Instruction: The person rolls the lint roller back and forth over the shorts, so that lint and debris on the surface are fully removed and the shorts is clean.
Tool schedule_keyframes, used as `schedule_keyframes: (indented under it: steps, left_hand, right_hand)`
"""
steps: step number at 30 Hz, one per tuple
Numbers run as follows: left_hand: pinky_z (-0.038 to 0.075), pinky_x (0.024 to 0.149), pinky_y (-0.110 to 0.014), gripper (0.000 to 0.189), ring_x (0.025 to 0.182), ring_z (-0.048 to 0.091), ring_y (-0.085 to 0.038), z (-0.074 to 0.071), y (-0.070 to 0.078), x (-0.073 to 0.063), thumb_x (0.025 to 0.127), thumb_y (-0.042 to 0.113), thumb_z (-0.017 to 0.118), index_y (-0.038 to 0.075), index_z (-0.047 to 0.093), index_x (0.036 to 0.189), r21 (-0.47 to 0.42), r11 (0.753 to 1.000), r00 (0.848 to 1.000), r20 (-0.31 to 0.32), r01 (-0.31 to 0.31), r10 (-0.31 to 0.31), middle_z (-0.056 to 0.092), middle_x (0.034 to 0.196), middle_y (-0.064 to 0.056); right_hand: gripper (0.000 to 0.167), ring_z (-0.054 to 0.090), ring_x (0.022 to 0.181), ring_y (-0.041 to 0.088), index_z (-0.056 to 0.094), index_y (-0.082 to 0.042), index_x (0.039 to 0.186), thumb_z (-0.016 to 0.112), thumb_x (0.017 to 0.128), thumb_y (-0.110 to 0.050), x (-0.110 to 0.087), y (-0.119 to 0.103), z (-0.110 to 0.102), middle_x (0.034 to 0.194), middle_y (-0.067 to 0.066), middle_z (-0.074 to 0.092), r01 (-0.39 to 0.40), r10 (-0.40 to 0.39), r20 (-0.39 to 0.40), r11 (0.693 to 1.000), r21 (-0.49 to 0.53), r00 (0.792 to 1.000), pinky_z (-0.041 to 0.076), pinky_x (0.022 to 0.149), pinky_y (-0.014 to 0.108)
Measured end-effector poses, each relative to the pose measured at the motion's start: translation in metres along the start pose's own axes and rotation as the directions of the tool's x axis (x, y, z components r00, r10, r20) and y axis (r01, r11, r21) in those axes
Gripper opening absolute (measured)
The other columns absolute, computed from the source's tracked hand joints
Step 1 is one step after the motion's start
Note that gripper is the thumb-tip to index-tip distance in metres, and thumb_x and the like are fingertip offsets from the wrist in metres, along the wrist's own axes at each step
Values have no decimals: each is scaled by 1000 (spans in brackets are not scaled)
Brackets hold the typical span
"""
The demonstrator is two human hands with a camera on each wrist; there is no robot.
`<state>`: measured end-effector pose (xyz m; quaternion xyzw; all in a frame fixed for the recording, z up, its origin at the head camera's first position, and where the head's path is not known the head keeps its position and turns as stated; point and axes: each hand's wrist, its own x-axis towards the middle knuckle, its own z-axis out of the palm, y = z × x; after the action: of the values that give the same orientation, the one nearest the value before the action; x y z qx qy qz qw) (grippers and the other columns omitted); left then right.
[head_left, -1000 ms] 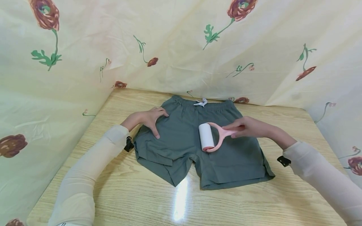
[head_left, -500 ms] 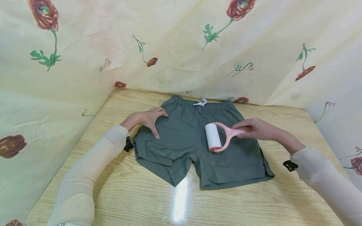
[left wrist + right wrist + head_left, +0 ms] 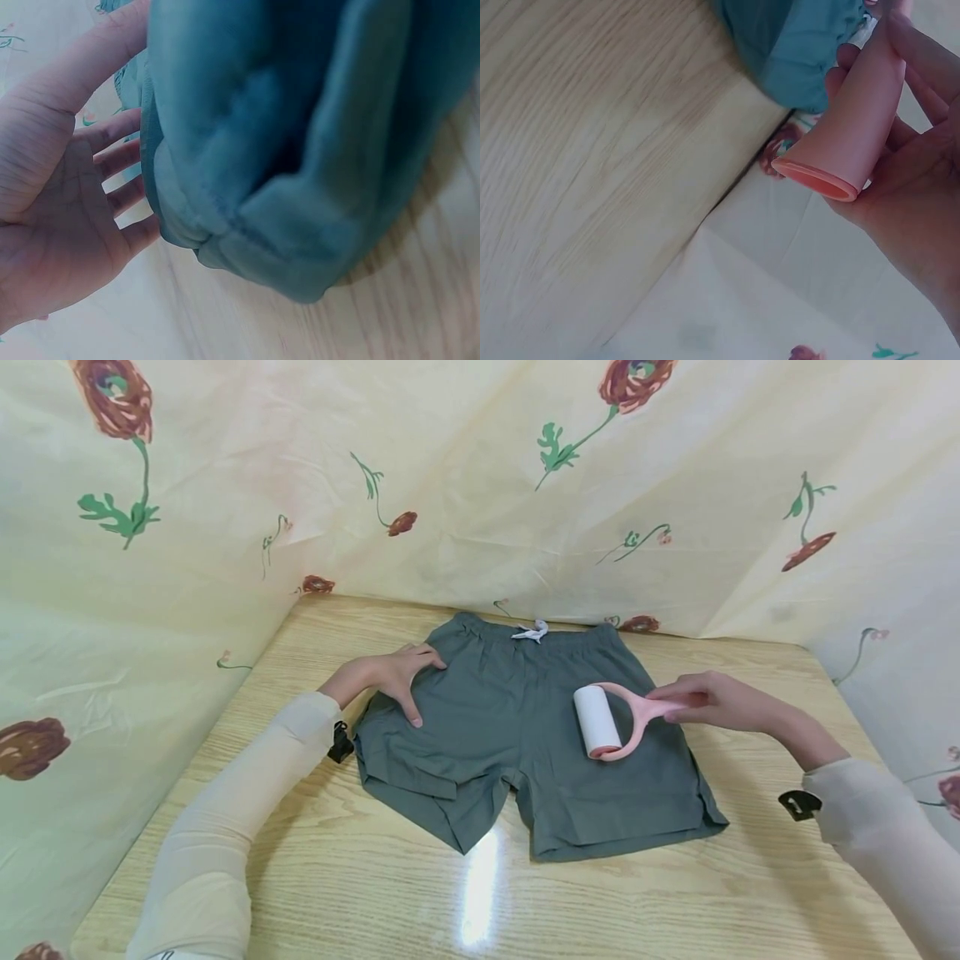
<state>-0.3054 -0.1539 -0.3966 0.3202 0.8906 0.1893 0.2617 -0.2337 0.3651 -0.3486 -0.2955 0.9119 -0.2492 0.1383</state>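
Dark green shorts (image 3: 480,718) lie spread on the table, waistband at the far side with a white drawstring (image 3: 531,631). My left hand (image 3: 396,678) rests on their left side, thumb and fingers spread. In the left wrist view that hand (image 3: 67,187) shows its palm, with the fingertips hidden behind the fabric (image 3: 247,150). My right hand (image 3: 723,700) grips the pink handle of a lint roller (image 3: 597,722), whose white roll lies over the right leg of the shorts. The right wrist view shows the handle's hollow end (image 3: 840,142) in the fingers.
The wooden table (image 3: 360,885) extends around the shorts. A cream cloth with printed flowers (image 3: 465,485) hangs along the back and sides, meeting the table just behind the waistband. Black clips (image 3: 799,804) are at both cuffs.
My right hand has moved the lint roller to the right, from near the middle of the shorts across the right leg. The left hand and the shorts have stayed in place.
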Motion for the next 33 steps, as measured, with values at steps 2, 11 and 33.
schedule_keyframes:
  steps: [2, 11, 33]
  left_hand:
    - [25, 123, -58, 106, 152, 17, -39, 0, 0, 0, 72, 34, 94, 8, 35, 156, -2, 1000, 1000, -2, -3, 3, 22, 162, -16]
    - [25, 123, -57, 107, 152, 17, -39, 0, 0, 0, 72, 36, 94, 8, 35, 156, -1, 1000, 1000, 0, -4, 4, 21, 163, -15]
    - [25, 123, -56, 105, 151, 18, -38, 0, -1, 0, 72, 35, 94, 8, 36, 155, -9, 1000, 1000, -3, -1, 1, 22, 162, -14]
  right_hand:
    - [38, 59, 81, 3, 71, -8, 130, 75, 92, -11, -5, 4, -3, 103, -1, 73, -16, 16, -8, 1000, -5, 1000, 51, 69, 22]
    - [38, 60, 81, 2, 71, -5, 129, 75, 91, -7, -26, 24, -15, 98, 1, 74, -30, 28, -44, 999, -41, 999, 49, 68, 22]
    - [35, 55, 75, -2, 74, -5, 122, 78, 87, -3, -49, 38, -37, 92, -7, 72, -65, 53, -92, 989, -132, 994, 44, 62, 21]
